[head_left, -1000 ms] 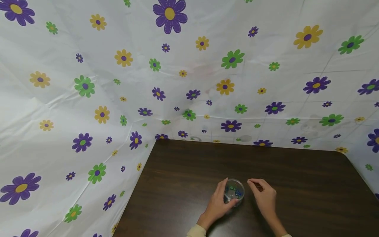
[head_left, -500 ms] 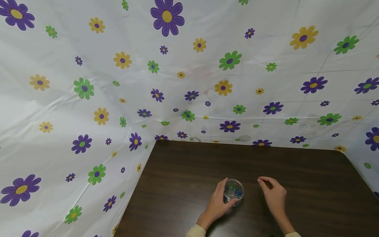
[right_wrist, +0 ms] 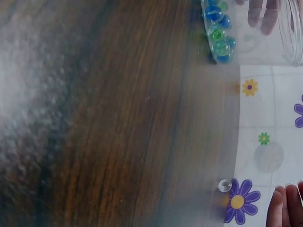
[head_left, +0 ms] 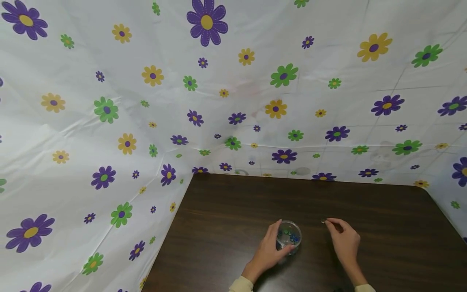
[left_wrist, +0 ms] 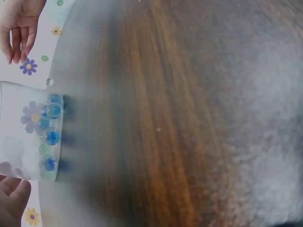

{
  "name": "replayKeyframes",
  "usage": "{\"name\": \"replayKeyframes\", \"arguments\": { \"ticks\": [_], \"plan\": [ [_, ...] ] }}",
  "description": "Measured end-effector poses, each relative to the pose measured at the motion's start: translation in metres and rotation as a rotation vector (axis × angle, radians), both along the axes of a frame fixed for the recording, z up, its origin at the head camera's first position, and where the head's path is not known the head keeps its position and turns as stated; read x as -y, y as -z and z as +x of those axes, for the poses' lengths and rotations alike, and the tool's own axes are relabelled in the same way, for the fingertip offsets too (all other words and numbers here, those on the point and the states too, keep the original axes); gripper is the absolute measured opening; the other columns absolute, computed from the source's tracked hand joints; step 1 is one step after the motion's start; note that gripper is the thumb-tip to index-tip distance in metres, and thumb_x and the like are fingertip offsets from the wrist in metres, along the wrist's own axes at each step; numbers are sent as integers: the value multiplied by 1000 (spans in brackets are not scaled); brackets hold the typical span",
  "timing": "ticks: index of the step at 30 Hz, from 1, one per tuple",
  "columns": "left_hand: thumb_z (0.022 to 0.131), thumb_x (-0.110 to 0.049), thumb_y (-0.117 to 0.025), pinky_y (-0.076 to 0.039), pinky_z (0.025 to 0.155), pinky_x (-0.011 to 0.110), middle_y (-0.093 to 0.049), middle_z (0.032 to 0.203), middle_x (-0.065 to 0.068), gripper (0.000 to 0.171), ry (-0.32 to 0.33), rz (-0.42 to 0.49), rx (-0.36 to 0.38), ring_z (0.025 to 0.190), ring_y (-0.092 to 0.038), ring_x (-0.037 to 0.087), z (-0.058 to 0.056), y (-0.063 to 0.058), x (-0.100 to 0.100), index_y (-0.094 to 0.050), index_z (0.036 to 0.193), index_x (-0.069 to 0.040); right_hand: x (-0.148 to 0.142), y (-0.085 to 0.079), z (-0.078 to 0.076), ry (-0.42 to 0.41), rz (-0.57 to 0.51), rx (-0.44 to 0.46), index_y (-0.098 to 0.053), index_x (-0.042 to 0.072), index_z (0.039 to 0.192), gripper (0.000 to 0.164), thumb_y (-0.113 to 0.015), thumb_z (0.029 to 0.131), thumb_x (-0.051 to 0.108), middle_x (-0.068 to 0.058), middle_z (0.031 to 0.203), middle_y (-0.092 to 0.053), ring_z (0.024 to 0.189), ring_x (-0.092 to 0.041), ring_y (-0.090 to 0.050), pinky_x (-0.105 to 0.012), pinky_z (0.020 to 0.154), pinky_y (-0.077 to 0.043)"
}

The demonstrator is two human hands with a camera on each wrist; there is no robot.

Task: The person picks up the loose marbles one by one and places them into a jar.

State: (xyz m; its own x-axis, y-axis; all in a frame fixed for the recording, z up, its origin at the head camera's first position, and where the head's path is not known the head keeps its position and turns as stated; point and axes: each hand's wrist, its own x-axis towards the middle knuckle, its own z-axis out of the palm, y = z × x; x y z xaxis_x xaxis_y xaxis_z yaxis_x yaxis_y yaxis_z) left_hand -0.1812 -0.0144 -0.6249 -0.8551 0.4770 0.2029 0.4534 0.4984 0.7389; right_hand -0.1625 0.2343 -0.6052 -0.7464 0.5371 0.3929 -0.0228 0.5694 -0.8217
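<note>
My left hand (head_left: 268, 247) grips a clear round jar (head_left: 297, 231), thumb on the near side and fingers round the left side. Blue and green glass marbles (right_wrist: 217, 33) lie in the jar's bottom; the left wrist view shows several blue marbles (left_wrist: 52, 136) through its wall. To the right of the jar, a small clear marble (right_wrist: 225, 185) sits on the table. My right hand (head_left: 343, 239) is just right of that marble, fingertips close to it. In the left wrist view the right hand (left_wrist: 20, 26) hangs above the clear marble (left_wrist: 49, 82), its fingers pointing down, relaxed and apart from it.
The dark wood-grain table (head_left: 233, 202) carries the jar and the loose marble. White sheeting (head_left: 233, 81) printed with purple, yellow and green flowers hangs along the table's back and left, and shows at the far right.
My right hand has moved away from the jar to the right, and the clear marble now shows beside its fingertips. My left hand and the jar have stayed in place.
</note>
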Motion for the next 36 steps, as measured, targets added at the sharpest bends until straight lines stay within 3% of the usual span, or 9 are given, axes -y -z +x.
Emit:
{"name": "replayKeyframes", "arguments": {
  "ticks": [11, 23, 36],
  "plan": [
    [97, -57, -66, -52, 100, 45, -44, 156, 5, 86, -7, -75, 75, 132, -55, 27, -1, -8, 0, -30, 163, -15, -4, 2, -6, 21, 5, 28, -79, -1, 96, 8, -81, 88, 1, -19, 93, -76, 66, 10, -53, -10, 55, -39],
    [96, -55, -69, -52, 100, 42, -44, 156, 6, 85, 7, -87, 54, 131, -55, 25, -2, -12, 2, -33, 160, -12, -7, 8, -7, 29, 14, 45, -79, -2, 95, 8, -82, 87, 1, -20, 93, -75, 67, 15, -49, -9, 57, -38],
    [94, -53, -72, -52, 99, 40, -44, 155, 5, 84, -3, -115, 48, 130, -56, 22, -2, -19, 2, -36, 158, -11, -10, 15, -9, 11, 31, 15, -79, -2, 94, 9, -82, 86, 0, -20, 90, -75, 65, 11, -50, -11, 57, -37]
  ]
}}
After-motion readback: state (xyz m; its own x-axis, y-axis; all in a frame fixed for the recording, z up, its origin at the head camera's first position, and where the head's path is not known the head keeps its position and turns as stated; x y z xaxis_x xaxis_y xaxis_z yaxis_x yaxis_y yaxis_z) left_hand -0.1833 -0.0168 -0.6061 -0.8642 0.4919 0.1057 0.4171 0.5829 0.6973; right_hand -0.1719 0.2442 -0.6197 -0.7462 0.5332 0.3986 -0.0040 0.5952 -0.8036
